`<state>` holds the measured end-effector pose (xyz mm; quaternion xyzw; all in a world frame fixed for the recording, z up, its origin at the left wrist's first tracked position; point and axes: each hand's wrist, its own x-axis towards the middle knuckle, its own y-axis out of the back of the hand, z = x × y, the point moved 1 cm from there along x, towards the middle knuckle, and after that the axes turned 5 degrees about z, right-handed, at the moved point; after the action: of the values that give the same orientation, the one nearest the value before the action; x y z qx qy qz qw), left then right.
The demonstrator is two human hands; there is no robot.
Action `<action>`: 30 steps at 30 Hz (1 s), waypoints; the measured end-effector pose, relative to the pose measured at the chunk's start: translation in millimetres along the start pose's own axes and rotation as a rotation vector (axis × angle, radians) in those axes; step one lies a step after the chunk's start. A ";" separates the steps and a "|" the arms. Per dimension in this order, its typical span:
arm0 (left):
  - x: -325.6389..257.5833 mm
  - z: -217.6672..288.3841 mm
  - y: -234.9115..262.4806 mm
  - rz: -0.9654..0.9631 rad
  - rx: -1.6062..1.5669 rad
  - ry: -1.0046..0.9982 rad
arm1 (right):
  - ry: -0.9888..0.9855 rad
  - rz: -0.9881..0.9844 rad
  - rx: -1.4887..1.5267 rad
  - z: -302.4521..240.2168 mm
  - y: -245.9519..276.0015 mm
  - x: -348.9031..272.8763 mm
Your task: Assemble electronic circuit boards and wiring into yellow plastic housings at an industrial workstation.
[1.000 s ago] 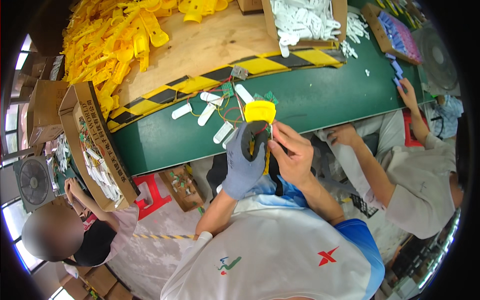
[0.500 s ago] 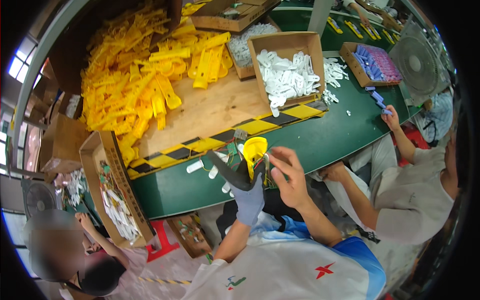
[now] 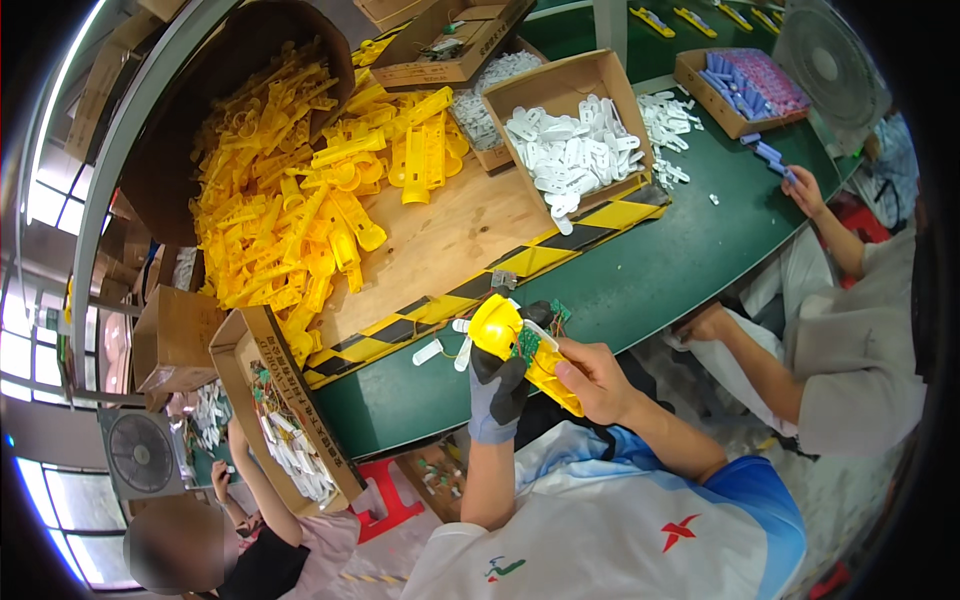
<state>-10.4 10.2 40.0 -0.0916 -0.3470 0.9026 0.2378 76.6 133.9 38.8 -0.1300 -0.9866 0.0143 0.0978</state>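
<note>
My left hand (image 3: 494,398), in a grey glove with black fingertips, is closed around the rounded end of a yellow plastic housing (image 3: 497,326). The housing lies slanted between both hands, with its long handle toward the lower right. My bare right hand (image 3: 597,384) grips that handle, thumb on top. A small green circuit board (image 3: 527,343) sits in or against the housing's middle; how it is seated cannot be made out. Just beyond the hands, a white oblong piece (image 3: 427,352) with thin wires lies on the green tabletop (image 3: 400,405).
A large heap of yellow housings (image 3: 285,225) spills over a wooden board at the left. White parts fill a cardboard box (image 3: 560,95) ahead. Another box (image 3: 345,475) of wired pieces stands at the left. A co-worker's hand (image 3: 805,190) touches blue cylinders at the right.
The yellow housing has tipped from nearly upright to slanted, and its circuit board now shows. My right hand has moved from beside its top to its handle. The view has shifted.
</note>
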 end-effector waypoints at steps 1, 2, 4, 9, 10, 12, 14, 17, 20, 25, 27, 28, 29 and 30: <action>-1.3 -3.9 6.8 -0.006 0.009 0.010 | 0.000 0.013 0.007 3.5 2.8 -2.5; -2.9 -7.1 15.1 -0.003 0.030 -0.013 | -0.032 -0.030 0.015 7.4 4.1 -3.7; -7.7 -9.0 21.2 -0.003 0.055 -0.032 | -0.064 -0.068 0.026 11.3 7.2 -5.9; -8.7 -14.3 23.5 0.085 0.156 -0.028 | 0.012 -0.076 -0.170 -13.3 13.6 -4.7; -7.4 -13.0 20.7 0.106 0.199 0.002 | 0.012 -0.078 -0.163 -17.2 13.1 -4.9; -8.3 -11.5 15.3 0.062 0.239 -0.001 | -0.106 -0.001 -0.261 -20.4 12.9 -5.2; -6.2 -1.7 -10.2 -0.066 0.142 0.023 | -0.100 0.025 -0.262 -22.0 11.0 -6.3; 2.1 -8.4 -10.9 0.051 0.257 -0.145 | -0.054 0.087 -0.290 -25.1 7.4 -4.6; 1.5 -14.5 -16.1 0.153 0.341 -0.253 | 0.048 0.159 -0.386 -22.4 4.6 0.6; -0.7 -24.8 -10.5 0.304 0.478 -0.282 | 0.124 0.211 -0.426 -7.7 -1.4 8.0; -0.5 -28.7 6.2 0.301 0.626 -0.271 | 0.112 0.241 -0.332 -3.5 -1.3 9.1; -0.7 -27.6 4.3 0.241 0.742 -0.268 | 0.108 0.233 -0.337 -0.4 1.3 8.1; 0.1 -20.0 -2.3 0.183 0.861 -0.265 | -0.022 0.236 -0.162 4.7 2.7 8.7; -1.7 -12.7 -9.7 0.178 0.877 -0.194 | -0.155 0.238 0.011 9.4 4.4 9.4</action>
<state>-1.2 23.0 37.1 0.0734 0.0564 0.9856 0.1418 67.0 140.6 31.1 -0.2442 -0.9687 0.0410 0.0197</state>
